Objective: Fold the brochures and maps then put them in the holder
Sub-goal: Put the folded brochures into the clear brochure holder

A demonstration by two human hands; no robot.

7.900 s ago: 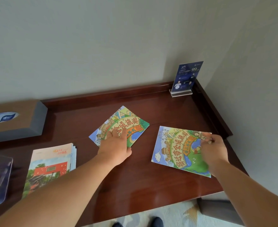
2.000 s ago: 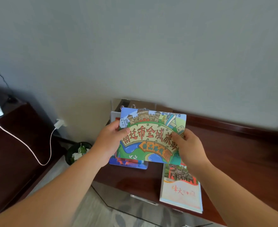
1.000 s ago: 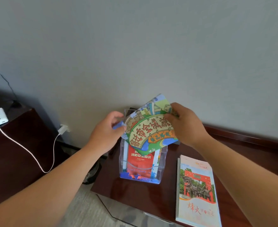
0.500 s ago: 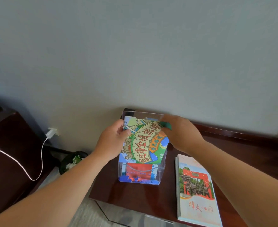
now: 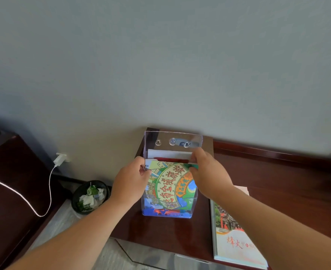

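**Map nearly seated in holder, brochure stack not yet in**

Your left hand [image 5: 130, 184] pinches the upper left edge of the folded map [image 5: 170, 186], fingers curled onto it. Your right hand [image 5: 209, 175] grips the map's upper right corner, also curled; its thumb is hidden. The map stands inside the front pocket of the clear acrylic holder [image 5: 173, 138], and its lower edge looks to be at or near the pocket floor. White and red sheets stand in the pocket behind it.

Judged progress: this map is folded and as good as placed, and only the release is left. The brochure stack [image 5: 236, 240] lies flat on the desk [image 5: 277, 182] just right of the holder, partly under your right forearm, so it is yet to go in. I can't tell whether it needs folding.
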